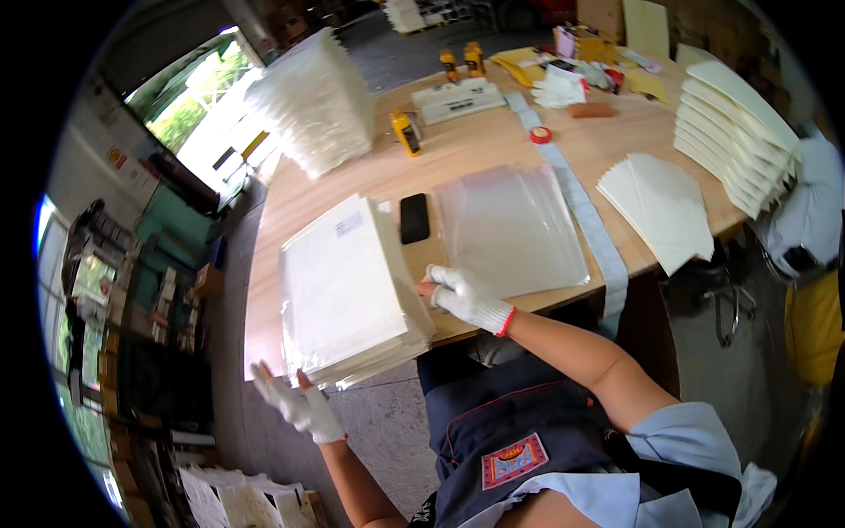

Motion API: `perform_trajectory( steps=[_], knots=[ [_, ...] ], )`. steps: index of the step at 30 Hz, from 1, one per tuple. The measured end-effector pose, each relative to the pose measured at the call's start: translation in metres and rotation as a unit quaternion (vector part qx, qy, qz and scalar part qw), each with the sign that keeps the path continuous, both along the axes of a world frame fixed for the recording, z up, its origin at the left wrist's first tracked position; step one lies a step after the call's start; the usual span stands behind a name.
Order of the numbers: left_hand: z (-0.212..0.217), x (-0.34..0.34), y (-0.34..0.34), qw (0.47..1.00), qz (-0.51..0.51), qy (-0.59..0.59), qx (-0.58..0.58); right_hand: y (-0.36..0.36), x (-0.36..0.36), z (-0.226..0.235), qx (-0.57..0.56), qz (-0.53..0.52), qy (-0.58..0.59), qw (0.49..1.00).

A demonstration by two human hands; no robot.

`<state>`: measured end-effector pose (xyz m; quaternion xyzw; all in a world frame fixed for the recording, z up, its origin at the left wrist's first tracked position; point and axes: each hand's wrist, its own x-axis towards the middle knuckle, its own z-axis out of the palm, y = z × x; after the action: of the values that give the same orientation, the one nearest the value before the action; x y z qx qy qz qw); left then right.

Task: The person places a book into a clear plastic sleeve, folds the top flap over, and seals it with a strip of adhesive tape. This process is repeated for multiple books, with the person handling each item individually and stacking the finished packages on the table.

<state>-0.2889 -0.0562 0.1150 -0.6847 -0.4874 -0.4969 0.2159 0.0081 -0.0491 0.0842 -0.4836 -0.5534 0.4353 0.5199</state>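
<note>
A thick stack of white sheets in clear plastic sleeves (339, 290) lies at the table's near left, a small label on its top sheet. My left hand (301, 409), in a white knit glove with bare fingertips, is off the stack's near left corner, fingers spread and holding nothing. Just past the stack's right edge, my right hand (471, 301) wears a similar glove with a red cuff. Its fingers are loosely bent and apart, with nothing visible in them. Beside it lies a pile of clear plastic bags (510, 233). A black phone (414, 218) rests between stack and bags.
A tall pile of wrapped packs (312, 101) stands far left. Yellow bottles (406, 132), a red tape roll (540, 135) and spare gloves (559, 88) lie farther back. At right are fanned white sheets (658, 207) and stacked cream pads (731, 132). A grey strip (576, 194) crosses the table.
</note>
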Motion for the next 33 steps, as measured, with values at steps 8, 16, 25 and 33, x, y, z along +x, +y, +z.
perform_trajectory(
  steps=[8, 16, 25, 33],
  knots=[
    [-0.019, 0.159, -0.053, 0.92, -0.368, 0.049, -0.127, -0.08, 0.14, -0.073, -0.001, -0.292, -0.187, 0.938],
    [-0.136, 0.286, 0.044, 0.885, -0.254, 0.267, -0.284, -0.099, 0.194, -0.075, -0.145, -0.342, -0.349, 0.86],
    [-0.127, 0.307, 0.021, 0.814, -0.282, 0.343, -0.376, -0.024, 0.218, -0.077, -0.304, -0.319, -0.249, 0.863],
    [-0.128, 0.298, 0.029, 0.804, -0.266, 0.366, -0.386, -0.001, 0.177, -0.057, -0.264, -0.268, -0.275, 0.885]
  ],
)
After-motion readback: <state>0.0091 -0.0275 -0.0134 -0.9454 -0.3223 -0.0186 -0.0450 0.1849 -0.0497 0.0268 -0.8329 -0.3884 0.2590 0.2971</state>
